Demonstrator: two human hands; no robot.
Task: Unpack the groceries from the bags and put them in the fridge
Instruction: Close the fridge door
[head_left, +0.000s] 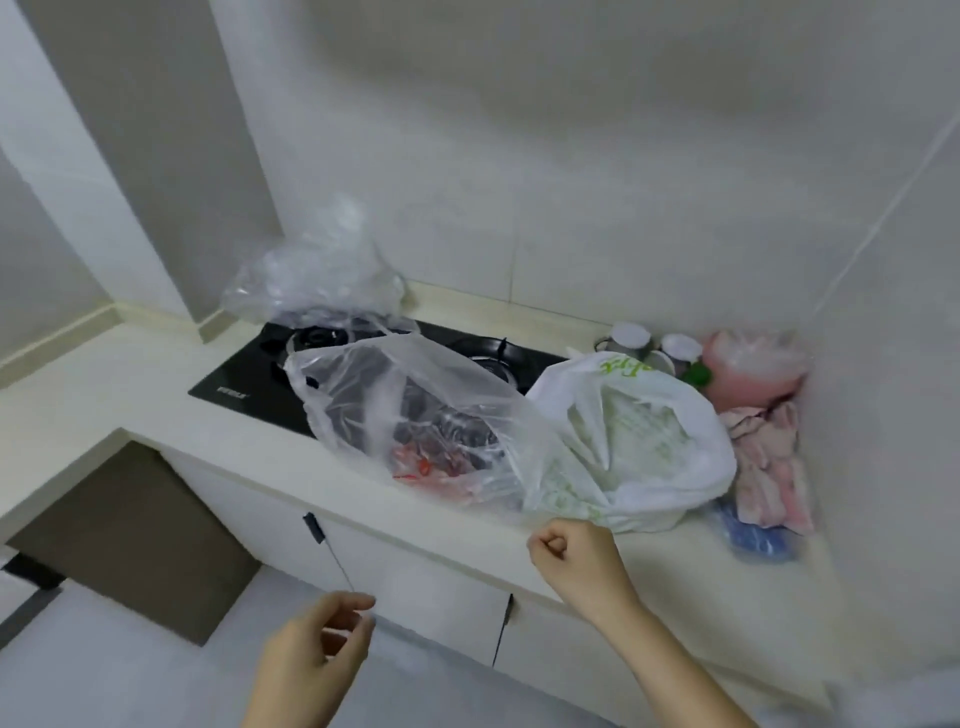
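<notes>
— On the pale counter (441, 525), by the wall corner: three plastic bags. Any of them in hand?

— None held. Right hand (574, 564) over the counter's front edge, just short of the white bag with green print (639, 441); fingers curled into a fist, gripping nothing visible. Hard to tell whether knuckles brush the bag's lower hem, given the blur there.

— And the other?

— Left hand (317, 654) lower, in front of the cabinet doors (415, 571), off the counter altogether. Fingers loosely bent, thumb and forefinger apart, holding nothing.

— Where do the bags lie?

— Clear bag (410, 415) slumped half across the black gas hob (249, 379) and half on the counter, mouth gaping toward the left; something red and something dark showing through its lower part. White bag touching it on the right, bulging, standing on the counter. Crumpled clear bag (317, 270) behind the hob, against the wall, apart from the other two.

— Anything else nearby?

— Behind the white bag, two pale cups (654, 340) upside down. Pink bottle (748, 374) in the corner beside them, wrapped in thin film. Pink and white cloth (769, 467) bunched against the side wall, just right of the white bag. Something blue (753, 535) under the cloth's near end, too blurred to name. Black handles on the cabinet doors below.
</notes>
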